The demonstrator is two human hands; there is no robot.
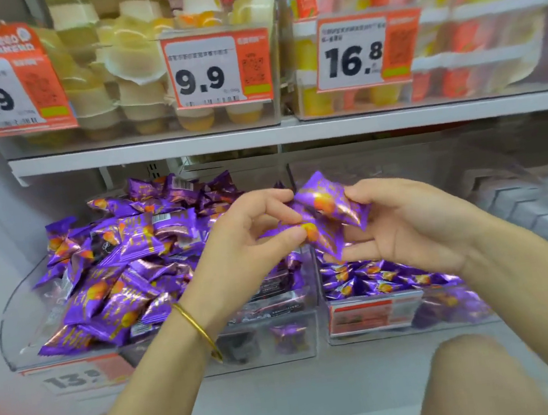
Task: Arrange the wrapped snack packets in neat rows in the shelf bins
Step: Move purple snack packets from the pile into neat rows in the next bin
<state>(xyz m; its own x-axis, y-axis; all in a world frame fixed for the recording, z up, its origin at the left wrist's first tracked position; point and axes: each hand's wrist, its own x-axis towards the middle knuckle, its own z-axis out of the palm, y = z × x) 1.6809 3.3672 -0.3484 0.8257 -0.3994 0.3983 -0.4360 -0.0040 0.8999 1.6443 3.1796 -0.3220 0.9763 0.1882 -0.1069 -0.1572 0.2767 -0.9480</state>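
Mid-arranging, left hand [255,235] and right hand [416,224] together pinched two purple packets [329,205]; next, they likely needed lining into the five-o'clock bin [458,317].

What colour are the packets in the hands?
The packets are shiny purple with orange spots; head view.
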